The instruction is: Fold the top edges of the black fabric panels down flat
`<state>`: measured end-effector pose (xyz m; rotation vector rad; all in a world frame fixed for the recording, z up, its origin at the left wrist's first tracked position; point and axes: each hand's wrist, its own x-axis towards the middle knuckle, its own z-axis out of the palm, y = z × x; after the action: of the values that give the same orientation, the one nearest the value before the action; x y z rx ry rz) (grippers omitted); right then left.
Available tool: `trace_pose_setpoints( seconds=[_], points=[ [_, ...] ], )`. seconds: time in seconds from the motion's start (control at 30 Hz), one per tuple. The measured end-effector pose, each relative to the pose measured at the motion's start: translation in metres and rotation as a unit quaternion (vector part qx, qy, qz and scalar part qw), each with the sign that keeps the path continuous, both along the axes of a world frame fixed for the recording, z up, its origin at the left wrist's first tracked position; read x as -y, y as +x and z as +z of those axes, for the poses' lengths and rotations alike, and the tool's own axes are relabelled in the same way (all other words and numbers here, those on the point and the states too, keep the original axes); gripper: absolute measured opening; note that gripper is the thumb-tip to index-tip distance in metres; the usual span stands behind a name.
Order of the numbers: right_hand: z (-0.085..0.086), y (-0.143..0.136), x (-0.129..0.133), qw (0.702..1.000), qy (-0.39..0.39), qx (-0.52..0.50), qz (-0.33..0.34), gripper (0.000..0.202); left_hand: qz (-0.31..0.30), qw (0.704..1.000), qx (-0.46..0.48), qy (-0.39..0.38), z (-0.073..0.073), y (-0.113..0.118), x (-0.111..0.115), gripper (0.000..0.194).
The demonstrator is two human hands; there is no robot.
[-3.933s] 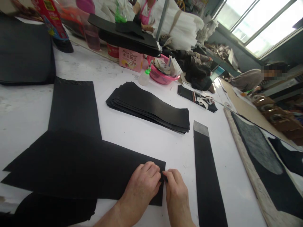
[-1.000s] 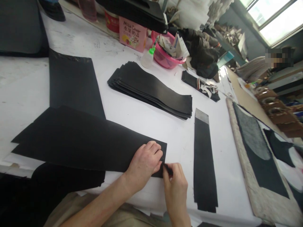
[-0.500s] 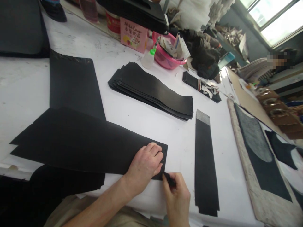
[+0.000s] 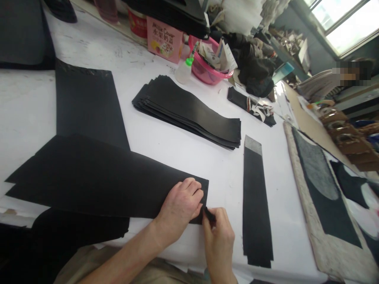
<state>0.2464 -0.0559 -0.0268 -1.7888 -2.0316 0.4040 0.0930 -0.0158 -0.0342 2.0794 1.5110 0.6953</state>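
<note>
A long black leather-like panel [image 4: 118, 181] lies across the white table in front of me, overlapping other black pieces at its left. My left hand [image 4: 184, 199] presses on its right end, fingers curled and close together. Just beside it, my right hand [image 4: 219, 232] pinches a small dark piece [image 4: 209, 214] against the panel's right edge, near the lower corner. Whether this piece is part of the panel or separate, I cannot make out. To the right lies a narrow black strip [image 4: 257, 205] with a grey upper end.
Behind the panel sits a stack of black strips [image 4: 189, 110]. Farther back are a green-capped bottle [image 4: 184, 71], a pink basin [image 4: 207, 73] and a pink box [image 4: 164, 39]. A pale board [image 4: 308, 221] with dark pieces lies right; another person [image 4: 316, 83] is beyond.
My right hand has moved slightly up along the panel's right edge, still pinching the dark piece. My left hand keeps its place on the panel. The view has shifted a little.
</note>
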Motion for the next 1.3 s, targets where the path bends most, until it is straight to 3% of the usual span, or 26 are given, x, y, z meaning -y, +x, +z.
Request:
trace_pose_setpoints(
  seconds=[0.3,0.43,0.63,0.8,0.97,1.1,1.3],
  points=[
    [0.000,0.000,0.006,1.000,-0.001,-0.014,0.020,0.012,0.000,1.000,0.004,0.003,-0.001,0.000,0.001,0.024],
    [0.002,0.000,-0.010,0.998,-0.022,-0.047,-0.038,0.015,0.004,1.000,-0.003,-0.001,0.000,0.000,0.001,0.023],
    [0.021,0.018,-0.020,0.969,-0.044,-0.172,-0.170,0.028,-0.002,1.000,0.004,0.004,0.001,0.000,0.000,0.024],
    [0.023,0.020,-0.001,0.970,-0.096,-0.199,-0.099,0.025,0.002,1.000,0.010,0.006,0.001,-0.001,0.000,0.023],
    [0.009,0.011,0.013,0.990,-0.061,-0.118,-0.035,0.016,0.001,1.000,0.004,0.004,0.000,0.000,0.001,0.024],
    [-0.001,0.004,-0.001,0.997,-0.016,-0.075,-0.005,0.012,0.002,1.000,0.000,0.005,-0.001,0.002,0.002,0.022],
    [-0.005,0.000,-0.019,0.999,-0.002,-0.048,-0.012,0.010,0.014,1.000,0.007,0.009,-0.006,0.004,0.000,0.021]
  ],
)
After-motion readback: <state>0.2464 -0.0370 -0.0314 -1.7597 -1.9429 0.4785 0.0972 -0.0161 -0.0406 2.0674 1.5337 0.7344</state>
